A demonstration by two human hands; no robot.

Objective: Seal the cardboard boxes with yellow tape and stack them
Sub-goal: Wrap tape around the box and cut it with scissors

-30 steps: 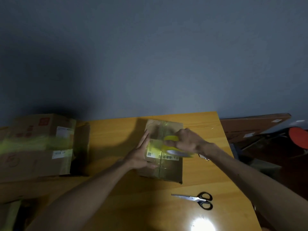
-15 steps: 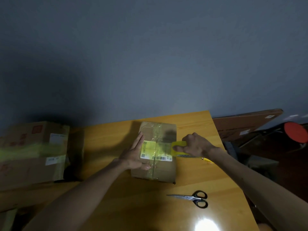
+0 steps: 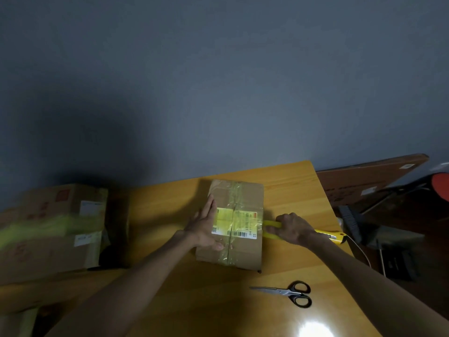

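A small cardboard box lies on the wooden table, with a white barcode label and a strip of yellow tape across its top. My left hand lies flat with straight fingers on the box's left side. My right hand grips the yellow tape roll just right of the box, down at the table. At the left, two larger cardboard boxes stand one on the other, with yellow tape around them.
Black-handled scissors lie on the table in front of the box. A yellow object with a thin cord sits at the table's right edge. Off the table at right are a brown board, a dark brush and a red round object.
My right hand has drawn the tape roll from over the box's top to past its right edge, laying yellow tape across the label. My left hand stayed on the box.
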